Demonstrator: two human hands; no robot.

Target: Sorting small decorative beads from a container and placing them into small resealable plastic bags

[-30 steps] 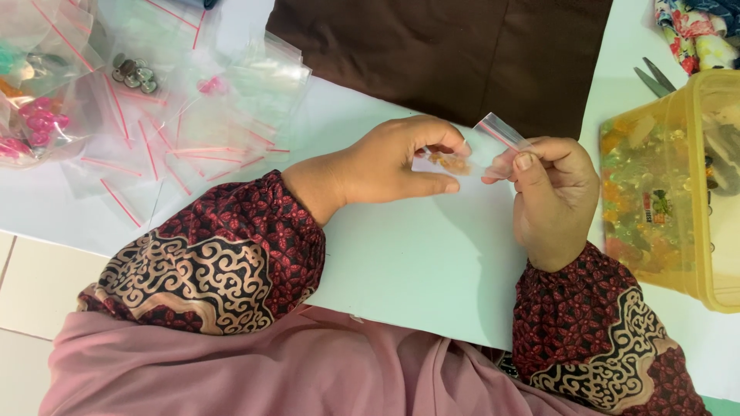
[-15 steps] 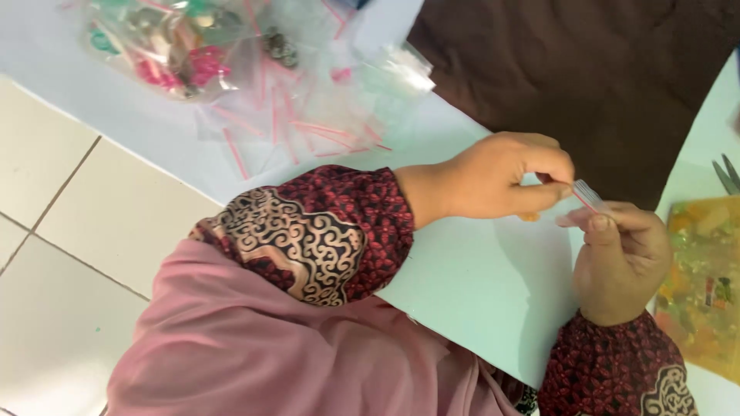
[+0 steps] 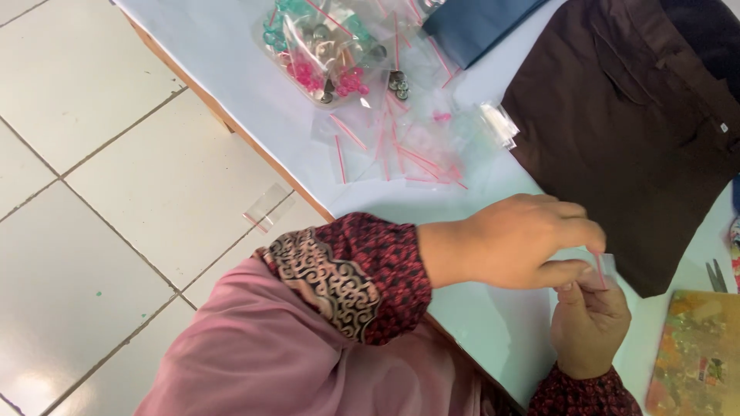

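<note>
Both my hands meet over the white table (image 3: 231, 92) and pinch one small clear zip bag (image 3: 605, 268) with a pink seal strip. My left hand (image 3: 524, 240) reaches across from the left, thumb and fingers closed on the bag's top. Below it, my right hand (image 3: 587, 323) holds the bag from underneath. Whether anything is inside the bag cannot be made out. Both arms wear dark red patterned sleeves.
A pile of empty clear zip bags (image 3: 401, 146) and a bag of coloured buttons and beads (image 3: 324, 46) lie at the table's far left. Brown cloth (image 3: 640, 131) and blue cloth (image 3: 470, 23) lie beyond. A yellow container (image 3: 694, 354) and scissors (image 3: 717, 273) are right. One stray bag (image 3: 266, 206) lies on the tiled floor.
The view has swung left and down, showing more floor and the bag pile. My hands stay pinched together on the small bag, now nearer the right edge of the picture.
</note>
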